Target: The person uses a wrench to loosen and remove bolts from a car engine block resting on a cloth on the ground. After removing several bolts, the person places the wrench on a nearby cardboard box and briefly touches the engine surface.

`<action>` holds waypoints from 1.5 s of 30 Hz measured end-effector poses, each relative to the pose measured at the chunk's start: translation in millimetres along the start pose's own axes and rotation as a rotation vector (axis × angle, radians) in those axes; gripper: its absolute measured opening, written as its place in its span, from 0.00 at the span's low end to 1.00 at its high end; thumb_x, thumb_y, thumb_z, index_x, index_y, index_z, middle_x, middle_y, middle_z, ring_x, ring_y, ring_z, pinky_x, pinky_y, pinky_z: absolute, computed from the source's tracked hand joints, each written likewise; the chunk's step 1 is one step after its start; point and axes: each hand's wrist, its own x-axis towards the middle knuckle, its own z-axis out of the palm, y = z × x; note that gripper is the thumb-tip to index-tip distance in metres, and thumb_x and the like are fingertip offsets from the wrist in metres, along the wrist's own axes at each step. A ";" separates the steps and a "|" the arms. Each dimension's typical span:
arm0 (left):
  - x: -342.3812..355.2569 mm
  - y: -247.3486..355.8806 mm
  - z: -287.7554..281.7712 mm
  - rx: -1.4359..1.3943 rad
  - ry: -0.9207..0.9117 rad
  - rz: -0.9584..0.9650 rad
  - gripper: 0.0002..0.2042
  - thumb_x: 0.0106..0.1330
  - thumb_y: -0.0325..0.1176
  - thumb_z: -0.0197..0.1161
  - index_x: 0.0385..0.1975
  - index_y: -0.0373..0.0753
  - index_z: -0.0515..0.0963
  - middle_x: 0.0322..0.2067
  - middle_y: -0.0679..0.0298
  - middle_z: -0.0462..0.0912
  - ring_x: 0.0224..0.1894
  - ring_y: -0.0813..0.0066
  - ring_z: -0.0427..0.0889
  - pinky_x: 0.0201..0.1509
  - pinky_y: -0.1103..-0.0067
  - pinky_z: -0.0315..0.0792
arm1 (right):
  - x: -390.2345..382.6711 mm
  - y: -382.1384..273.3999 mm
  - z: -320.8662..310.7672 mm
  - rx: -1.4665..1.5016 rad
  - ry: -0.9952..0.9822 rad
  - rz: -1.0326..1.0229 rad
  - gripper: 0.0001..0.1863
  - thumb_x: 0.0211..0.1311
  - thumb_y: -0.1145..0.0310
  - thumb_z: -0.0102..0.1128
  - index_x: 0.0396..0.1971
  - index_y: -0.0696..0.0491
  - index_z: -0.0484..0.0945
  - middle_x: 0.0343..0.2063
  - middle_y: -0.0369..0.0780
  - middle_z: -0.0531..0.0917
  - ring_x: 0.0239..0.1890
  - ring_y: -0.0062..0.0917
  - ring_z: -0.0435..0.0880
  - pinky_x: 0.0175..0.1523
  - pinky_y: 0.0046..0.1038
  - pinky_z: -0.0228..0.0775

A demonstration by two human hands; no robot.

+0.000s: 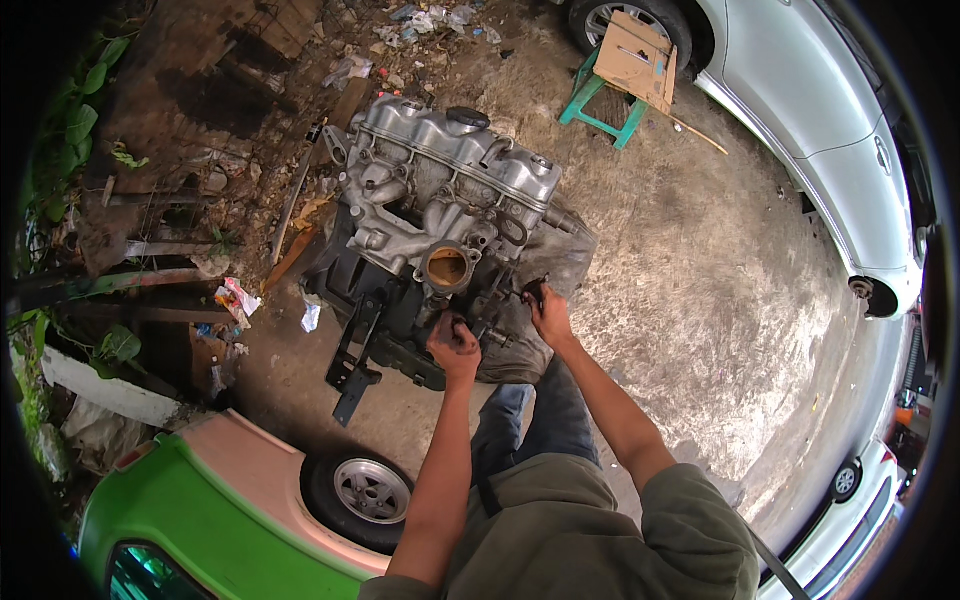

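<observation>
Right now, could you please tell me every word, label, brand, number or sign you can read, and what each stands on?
No text can be read.
Engine: no legible lettering.
Cardboard on the green stool: no legible lettering.
Scattered litter: any print is too small and blurred to read.

We see a stained concrete floor (700, 230) spreading out to the right of the right grip (545, 310), with bright light glaring off it. Beyond that grip, a green stool (572, 105) carries a piece of cardboard (632, 60) beside a silver car (800, 100); a white car (840, 545) stands far off to its lower right. Left of the left grip (454, 345), we find littered dirt (290, 130), leafy plants (82, 125) and a pale slab (115, 390); below it, to the left, sits a green-and-peach car (190, 500).
</observation>
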 end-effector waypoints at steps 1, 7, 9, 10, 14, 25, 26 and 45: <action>1.2 1.9 -0.6 0.002 0.017 0.025 0.13 0.64 0.34 0.46 0.24 0.32 0.72 0.18 0.54 0.73 0.17 0.55 0.72 0.23 0.66 0.68 | 9.7 5.2 1.3 0.262 -0.049 0.145 0.12 0.62 0.71 0.57 0.40 0.63 0.73 0.30 0.48 0.80 0.36 0.43 0.82 0.40 0.37 0.73; 4.5 8.6 -3.3 0.016 0.021 0.026 0.14 0.66 0.35 0.46 0.24 0.32 0.72 0.17 0.54 0.73 0.17 0.55 0.72 0.22 0.68 0.68 | 29.7 39.3 12.6 1.325 -0.294 0.852 0.10 0.66 0.65 0.54 0.33 0.57 0.75 0.24 0.40 0.76 0.26 0.28 0.78 0.26 0.30 0.67; 4.3 8.7 -3.2 0.014 0.016 0.008 0.14 0.66 0.35 0.46 0.24 0.33 0.72 0.17 0.54 0.73 0.16 0.55 0.72 0.22 0.68 0.69 | 28.0 44.5 18.3 1.392 -0.300 0.813 0.10 0.65 0.65 0.54 0.33 0.57 0.74 0.24 0.41 0.77 0.25 0.27 0.77 0.25 0.29 0.66; 4.2 8.4 -2.8 0.013 0.024 0.014 0.14 0.66 0.35 0.46 0.24 0.33 0.72 0.17 0.54 0.73 0.16 0.56 0.72 0.22 0.67 0.69 | 25.3 46.0 20.0 1.378 -0.262 0.864 0.10 0.65 0.64 0.55 0.33 0.57 0.74 0.25 0.41 0.77 0.25 0.27 0.77 0.25 0.29 0.66; 4.3 7.2 -0.3 0.014 0.052 0.030 0.14 0.66 0.34 0.46 0.23 0.33 0.73 0.17 0.54 0.73 0.17 0.56 0.73 0.22 0.67 0.69 | 11.3 43.2 22.3 1.251 -0.153 0.813 0.11 0.66 0.65 0.53 0.32 0.58 0.74 0.24 0.41 0.78 0.23 0.27 0.77 0.24 0.28 0.66; 3.7 6.9 -1.3 0.018 0.044 0.055 0.14 0.66 0.35 0.45 0.25 0.32 0.73 0.17 0.54 0.73 0.17 0.56 0.72 0.22 0.67 0.69 | -15.0 2.4 15.9 0.863 0.275 0.266 0.13 0.63 0.68 0.60 0.36 0.65 0.77 0.28 0.44 0.84 0.32 0.28 0.86 0.37 0.28 0.77; 3.1 6.6 -0.9 0.013 0.042 0.045 0.14 0.66 0.35 0.45 0.25 0.33 0.73 0.17 0.54 0.73 0.17 0.56 0.72 0.22 0.67 0.68 | -15.2 -2.1 13.7 0.748 0.289 0.280 0.12 0.62 0.68 0.61 0.36 0.64 0.77 0.28 0.44 0.84 0.33 0.28 0.86 0.38 0.27 0.77; 5.3 9.0 -4.0 0.002 0.021 0.045 0.12 0.66 0.33 0.47 0.23 0.33 0.72 0.17 0.55 0.73 0.17 0.58 0.72 0.22 0.69 0.69 | -22.9 -41.1 7.0 0.148 0.378 0.218 0.10 0.58 0.68 0.62 0.34 0.60 0.82 0.26 0.50 0.84 0.30 0.41 0.85 0.36 0.34 0.75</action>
